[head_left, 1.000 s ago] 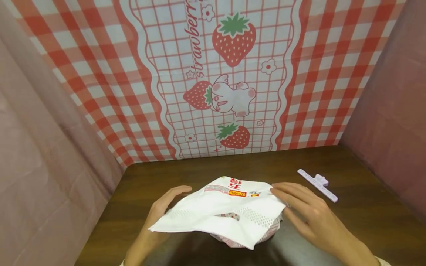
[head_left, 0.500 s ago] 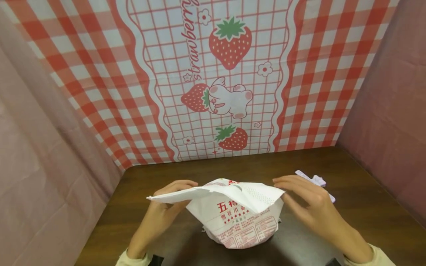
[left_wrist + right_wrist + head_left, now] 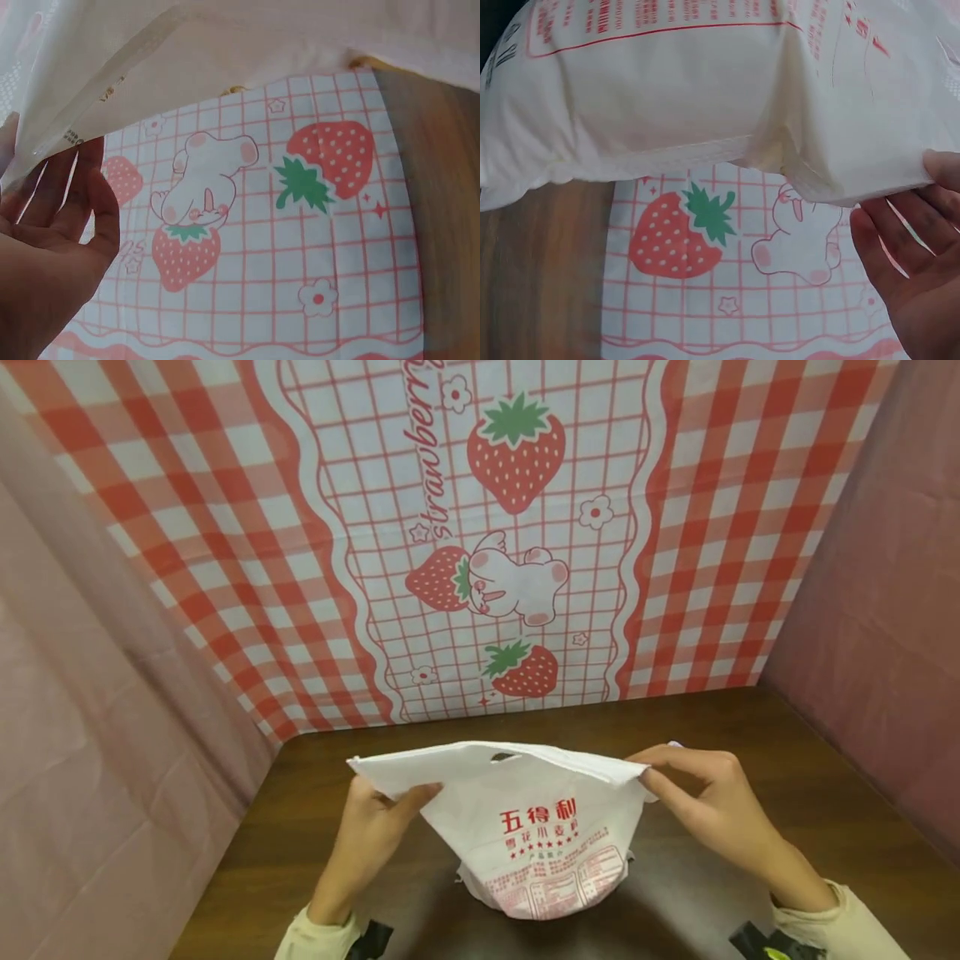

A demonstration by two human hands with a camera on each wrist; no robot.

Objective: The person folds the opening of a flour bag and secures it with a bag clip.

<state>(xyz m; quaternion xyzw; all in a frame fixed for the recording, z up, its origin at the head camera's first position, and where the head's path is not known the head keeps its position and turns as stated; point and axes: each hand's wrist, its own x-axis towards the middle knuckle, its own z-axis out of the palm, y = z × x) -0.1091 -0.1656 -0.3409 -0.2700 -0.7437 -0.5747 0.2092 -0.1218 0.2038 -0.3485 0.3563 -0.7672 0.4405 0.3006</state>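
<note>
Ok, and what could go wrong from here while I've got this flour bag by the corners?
A corner might slip: your left hand and right hand each pinch only an upper corner of the flour bag. If the top is unsealed, which I can't tell, the contents could spill. Pulling the corners hard might also strain the slot near the top edge.

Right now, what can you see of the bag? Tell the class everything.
The bag is white, apparently thin plastic, with red lettering, red stars and faint red boxes on its front. A hole shows near its top edge. It stands on the table, bulging below, flatter and spread wide above. The left hand grips its upper left corner, the right hand its upper right. Whether its mouth is open is unclear.
</note>
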